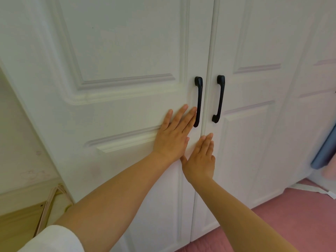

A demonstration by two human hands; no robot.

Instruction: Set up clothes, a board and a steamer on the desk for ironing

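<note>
Two white panelled wardrobe doors fill the view, both closed. The left door (112, 110) and the right door (251, 135) each carry a black bar handle, the left handle (198, 100) and the right handle (219, 99). My left hand (174, 135) lies flat on the left door, fingers stretched out, fingertips beside the lower end of its handle. My right hand (201, 159) is flat with fingers together at the seam between the doors, below the handles. Neither hand holds anything. No clothes, board or steamer are in view.
A pink surface (283, 220) spreads at the bottom right. A blue fabric item (325, 151) hangs at the right edge, with something pink below it. At the lower left a pale cord (49, 202) runs along a yellowish wooden surface (16, 224) by the wall.
</note>
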